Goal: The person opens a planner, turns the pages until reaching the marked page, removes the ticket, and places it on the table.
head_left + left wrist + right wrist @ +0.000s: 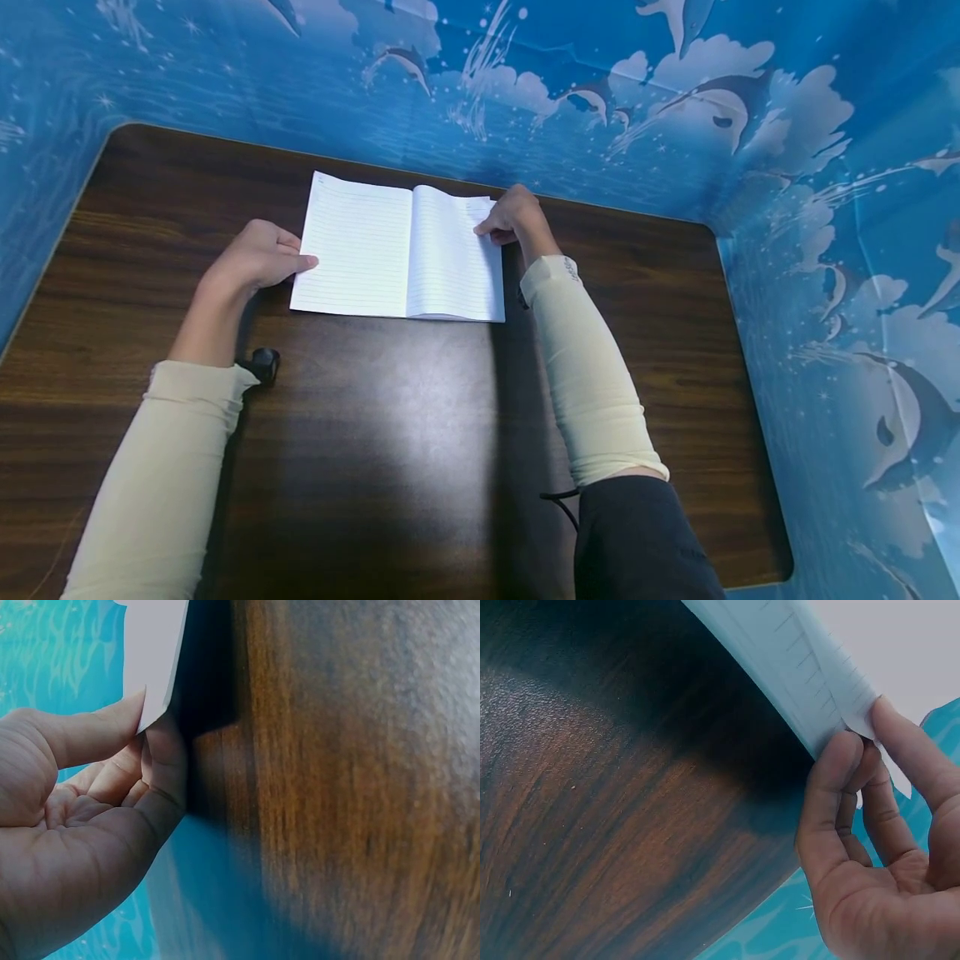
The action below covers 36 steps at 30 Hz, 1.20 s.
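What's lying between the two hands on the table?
The open notebook. In the head view, the left hand holds its left edge and the right hand pinches a page at its right edge.

Notebook: matt white ruled paper. Table under it: dark wood grain, smooth, glossy sheen. Sleeves: beige matt knit cloth. Backdrop behind table: glossy printed sheet.

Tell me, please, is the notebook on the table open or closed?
Open: the notebook lies flat with two lined pages spread; the right hand pinches its right page edge.
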### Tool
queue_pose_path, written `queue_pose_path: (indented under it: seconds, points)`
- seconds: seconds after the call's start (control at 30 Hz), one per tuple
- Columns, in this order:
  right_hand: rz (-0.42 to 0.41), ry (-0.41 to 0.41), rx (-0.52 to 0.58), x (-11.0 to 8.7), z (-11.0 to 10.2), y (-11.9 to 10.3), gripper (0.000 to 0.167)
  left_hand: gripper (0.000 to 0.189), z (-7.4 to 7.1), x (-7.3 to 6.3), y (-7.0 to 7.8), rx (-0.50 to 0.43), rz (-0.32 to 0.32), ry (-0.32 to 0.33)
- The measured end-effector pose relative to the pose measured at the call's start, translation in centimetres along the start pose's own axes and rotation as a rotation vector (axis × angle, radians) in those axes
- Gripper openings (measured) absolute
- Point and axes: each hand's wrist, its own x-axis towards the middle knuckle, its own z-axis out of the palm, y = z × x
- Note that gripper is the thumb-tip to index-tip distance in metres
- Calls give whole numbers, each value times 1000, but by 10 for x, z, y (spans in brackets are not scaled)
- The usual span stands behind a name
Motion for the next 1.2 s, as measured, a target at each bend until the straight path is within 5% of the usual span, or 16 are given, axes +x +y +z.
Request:
queue_pose_path:
  seconds: [0.27,0.73,1.2]
  points:
    - [-102,-40,-41,0,-1,8,28,50,0,-3,0,9,-15,-16]
    - [-148,-62,153,12,-11,33,24,54,1,-2,-3,-14,4,-24]
    - [-321,-103,77,-32,-38,9,29,55,-2,-2,-1,22,-1,-40]
